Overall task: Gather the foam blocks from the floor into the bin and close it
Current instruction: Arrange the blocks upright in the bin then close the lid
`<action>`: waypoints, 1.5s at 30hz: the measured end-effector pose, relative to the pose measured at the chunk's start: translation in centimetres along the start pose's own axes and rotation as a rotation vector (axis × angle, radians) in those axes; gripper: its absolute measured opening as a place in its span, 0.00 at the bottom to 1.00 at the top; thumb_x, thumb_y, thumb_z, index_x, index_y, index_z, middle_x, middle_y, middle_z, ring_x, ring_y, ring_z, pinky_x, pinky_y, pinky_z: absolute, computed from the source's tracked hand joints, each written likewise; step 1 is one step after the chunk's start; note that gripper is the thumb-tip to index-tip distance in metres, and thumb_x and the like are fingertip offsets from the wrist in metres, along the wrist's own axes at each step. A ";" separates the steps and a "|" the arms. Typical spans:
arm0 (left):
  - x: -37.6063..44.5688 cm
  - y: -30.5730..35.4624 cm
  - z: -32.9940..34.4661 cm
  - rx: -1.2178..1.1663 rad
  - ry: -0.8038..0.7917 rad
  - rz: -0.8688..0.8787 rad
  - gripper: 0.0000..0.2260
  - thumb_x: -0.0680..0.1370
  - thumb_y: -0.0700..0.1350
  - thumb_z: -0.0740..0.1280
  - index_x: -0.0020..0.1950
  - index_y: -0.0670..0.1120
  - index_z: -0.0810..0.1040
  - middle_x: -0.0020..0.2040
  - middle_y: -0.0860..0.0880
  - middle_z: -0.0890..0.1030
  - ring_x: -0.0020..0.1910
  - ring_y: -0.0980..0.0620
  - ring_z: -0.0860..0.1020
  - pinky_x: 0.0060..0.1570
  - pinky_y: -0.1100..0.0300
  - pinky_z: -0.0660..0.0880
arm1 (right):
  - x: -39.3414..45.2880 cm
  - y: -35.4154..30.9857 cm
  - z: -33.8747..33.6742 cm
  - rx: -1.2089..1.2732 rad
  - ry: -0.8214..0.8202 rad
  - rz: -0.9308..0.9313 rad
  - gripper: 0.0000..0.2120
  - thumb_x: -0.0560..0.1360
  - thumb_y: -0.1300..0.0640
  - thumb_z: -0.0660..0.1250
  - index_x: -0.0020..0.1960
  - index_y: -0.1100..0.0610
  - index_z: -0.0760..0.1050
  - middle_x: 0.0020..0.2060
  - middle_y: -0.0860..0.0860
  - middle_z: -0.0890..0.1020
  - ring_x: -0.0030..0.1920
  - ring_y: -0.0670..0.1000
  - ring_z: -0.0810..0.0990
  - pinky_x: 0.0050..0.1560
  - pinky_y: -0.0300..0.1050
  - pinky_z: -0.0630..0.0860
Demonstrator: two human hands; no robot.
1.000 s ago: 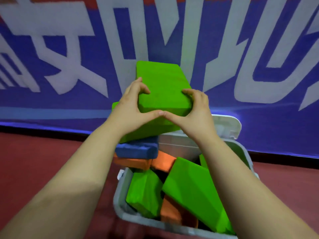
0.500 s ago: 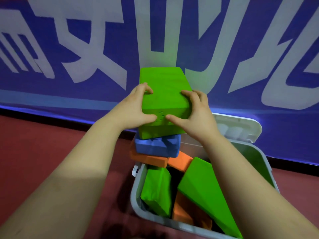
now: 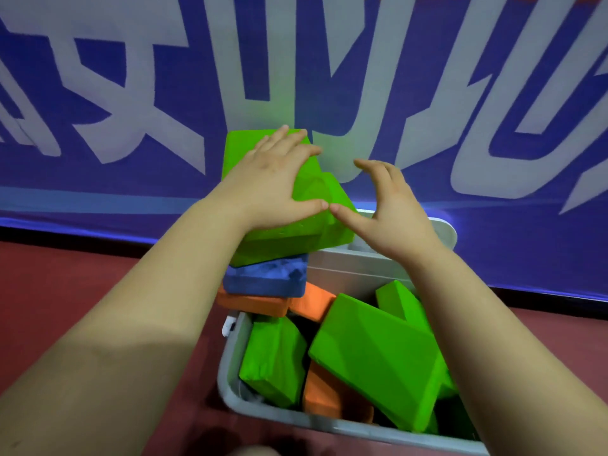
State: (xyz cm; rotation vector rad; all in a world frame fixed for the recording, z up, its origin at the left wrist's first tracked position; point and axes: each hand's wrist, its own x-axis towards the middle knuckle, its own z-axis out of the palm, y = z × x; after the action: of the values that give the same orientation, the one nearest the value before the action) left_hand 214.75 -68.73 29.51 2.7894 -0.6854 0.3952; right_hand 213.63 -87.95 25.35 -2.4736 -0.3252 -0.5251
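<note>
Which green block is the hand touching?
The top green block, highest on the pile above the blue block. The left hand lies flat on it; the other green ones sit down inside the bin.

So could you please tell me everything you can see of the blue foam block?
The blue foam block is a flat, rectangular slab with a mottled, scuffed-looking face. It lies roughly level in a stack over the grey bin's far left corner, resting on an orange block and carrying a green block on top. Neither hand touches it; its far end is hidden.
</note>
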 end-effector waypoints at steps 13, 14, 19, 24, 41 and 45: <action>-0.4 11.4 13.9 0.045 -0.406 0.377 0.34 0.72 0.59 0.67 0.74 0.48 0.62 0.75 0.48 0.63 0.75 0.51 0.60 0.72 0.60 0.53 | -11.9 12.6 -2.4 -0.362 -0.429 0.315 0.41 0.66 0.40 0.73 0.73 0.51 0.61 0.69 0.54 0.67 0.68 0.57 0.67 0.66 0.52 0.68; -1.0 11.3 15.5 0.046 -0.474 0.361 0.35 0.72 0.60 0.68 0.74 0.48 0.61 0.75 0.48 0.63 0.74 0.51 0.60 0.72 0.60 0.54 | -12.9 13.2 -1.6 -0.351 -0.482 0.352 0.41 0.65 0.40 0.73 0.73 0.51 0.60 0.69 0.54 0.67 0.68 0.57 0.67 0.66 0.52 0.68; -2.8 11.3 21.9 0.015 -0.694 0.288 0.42 0.69 0.61 0.71 0.76 0.47 0.57 0.76 0.45 0.59 0.75 0.49 0.59 0.74 0.58 0.55 | -16.4 16.0 1.5 -0.235 -0.652 0.499 0.43 0.65 0.38 0.72 0.74 0.51 0.59 0.66 0.57 0.70 0.65 0.58 0.71 0.64 0.50 0.70; -2.9 12.1 24.4 -0.046 -0.720 0.219 0.47 0.65 0.60 0.75 0.76 0.47 0.55 0.73 0.45 0.61 0.72 0.46 0.63 0.71 0.58 0.59 | -17.2 17.1 2.4 -0.024 -0.586 0.628 0.44 0.63 0.43 0.76 0.72 0.51 0.59 0.62 0.59 0.72 0.61 0.57 0.75 0.60 0.43 0.70; 4.0 13.1 19.7 -0.410 -0.460 0.049 0.41 0.72 0.60 0.69 0.77 0.56 0.49 0.79 0.45 0.50 0.78 0.51 0.51 0.75 0.56 0.52 | -11.9 16.4 -4.9 0.124 0.278 0.674 0.27 0.63 0.48 0.74 0.60 0.47 0.70 0.58 0.51 0.69 0.60 0.55 0.72 0.58 0.49 0.71; 4.0 14.5 21.2 -0.394 -0.521 0.014 0.39 0.72 0.63 0.66 0.77 0.59 0.49 0.79 0.45 0.48 0.77 0.50 0.53 0.74 0.56 0.55 | -12.8 18.9 -3.3 0.290 0.389 0.837 0.30 0.60 0.43 0.73 0.59 0.49 0.71 0.56 0.54 0.73 0.57 0.55 0.76 0.60 0.54 0.73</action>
State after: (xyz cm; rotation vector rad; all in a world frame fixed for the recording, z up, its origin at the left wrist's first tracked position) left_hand 215.47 -89.07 13.41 2.5040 -0.7827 -0.4400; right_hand 207.74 -106.45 12.92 -1.9266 0.7110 -0.5187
